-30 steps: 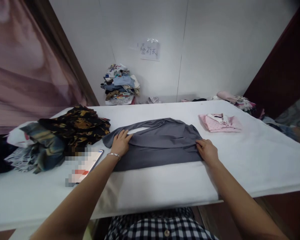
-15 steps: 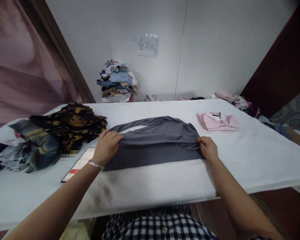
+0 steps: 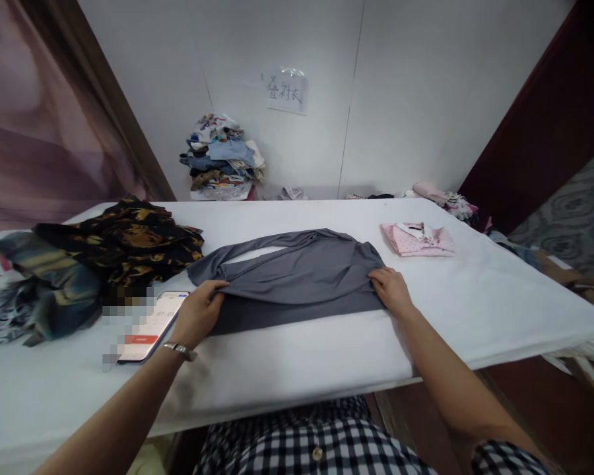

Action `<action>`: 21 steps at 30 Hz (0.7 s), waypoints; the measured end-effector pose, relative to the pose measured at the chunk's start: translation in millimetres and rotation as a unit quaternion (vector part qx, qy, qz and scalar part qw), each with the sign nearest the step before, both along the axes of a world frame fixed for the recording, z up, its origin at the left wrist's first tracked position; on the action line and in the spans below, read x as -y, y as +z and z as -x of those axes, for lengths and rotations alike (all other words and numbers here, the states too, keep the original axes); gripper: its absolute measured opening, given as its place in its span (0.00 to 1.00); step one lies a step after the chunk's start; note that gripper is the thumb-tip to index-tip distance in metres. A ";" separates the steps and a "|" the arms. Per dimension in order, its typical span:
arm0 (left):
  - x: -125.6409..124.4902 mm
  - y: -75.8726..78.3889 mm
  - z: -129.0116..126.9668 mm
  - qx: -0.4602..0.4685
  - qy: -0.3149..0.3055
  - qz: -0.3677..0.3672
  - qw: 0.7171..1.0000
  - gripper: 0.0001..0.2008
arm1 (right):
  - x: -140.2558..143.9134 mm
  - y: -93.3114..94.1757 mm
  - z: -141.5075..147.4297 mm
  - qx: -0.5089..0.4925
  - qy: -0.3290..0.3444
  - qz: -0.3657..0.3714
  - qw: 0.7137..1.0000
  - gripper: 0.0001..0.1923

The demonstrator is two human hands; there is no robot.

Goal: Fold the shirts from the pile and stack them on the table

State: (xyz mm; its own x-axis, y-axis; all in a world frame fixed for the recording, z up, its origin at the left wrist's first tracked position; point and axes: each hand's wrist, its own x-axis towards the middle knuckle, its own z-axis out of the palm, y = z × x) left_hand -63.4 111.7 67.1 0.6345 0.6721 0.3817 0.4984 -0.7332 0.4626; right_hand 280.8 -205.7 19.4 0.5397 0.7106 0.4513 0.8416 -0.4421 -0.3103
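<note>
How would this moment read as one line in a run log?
left hand: pinching grey shirt left edge | right hand: pinching right edge | shirt: flat on white table | phone: beside left hand

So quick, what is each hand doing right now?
Left hand: closed, gripping the left edge of the grey garment.
Right hand: closed, pinching the garment's right edge.

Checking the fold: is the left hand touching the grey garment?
Touching. The head view shows the left hand gripping the left edge of the grey garment.
</note>
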 end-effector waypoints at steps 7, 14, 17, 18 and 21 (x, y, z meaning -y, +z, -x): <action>8.0 4.7 11.1 0.025 -0.042 -0.075 0.996 0.13 | 17.1 3.6 0.3 0.001 -0.003 -0.142 0.990 0.12; 1.0 -36.0 49.7 -0.101 -0.184 -0.147 0.967 0.18 | 28.1 6.7 8.0 0.024 0.063 0.018 0.998 0.12; 0.2 -37.4 53.6 -0.103 -0.161 -0.148 0.970 0.17 | 26.6 7.4 7.7 0.030 0.031 0.010 0.999 0.11; 1.1 -36.0 53.8 -0.106 -0.158 -0.144 0.971 0.17 | 26.7 7.1 7.1 0.032 0.024 0.016 0.999 0.12; 8.2 -30.9 56.2 -0.119 -0.151 -0.125 0.973 0.19 | 31.3 3.7 5.4 0.035 0.026 0.054 0.998 0.14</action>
State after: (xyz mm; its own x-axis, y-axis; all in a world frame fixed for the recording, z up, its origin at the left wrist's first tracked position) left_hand -119.6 103.4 36.3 0.8790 0.3463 0.3279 0.3138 -0.9377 0.1490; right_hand 275.4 -237.0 23.2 0.4704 0.7836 0.4059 0.8823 -0.4252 -0.2018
